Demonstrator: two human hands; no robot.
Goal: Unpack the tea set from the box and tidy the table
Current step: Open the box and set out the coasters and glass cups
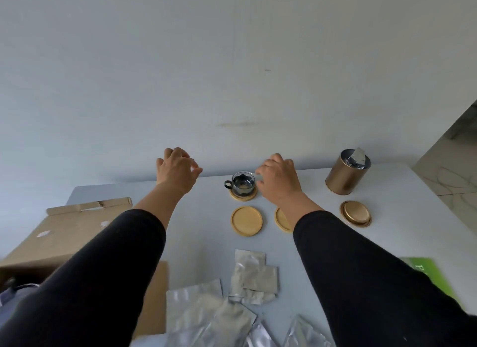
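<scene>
Left hand (178, 172) raised over the far table edge, fingers loosely curled, holding nothing. Right hand (280, 177) just beside the glass cup (242, 182); fingers bent toward its rim, contact unclear, cannot tell whether it grips. Cup sits on a wooden coaster (243, 194). Two bare coasters (247, 221) nearer. Gold tin (346, 175) open, foil inside; its lid (355, 213) on the table (206, 230). Cardboard box (64, 233) at left. Foil packets (254, 277) near. Green booklet (428, 271), writing unreadable
</scene>
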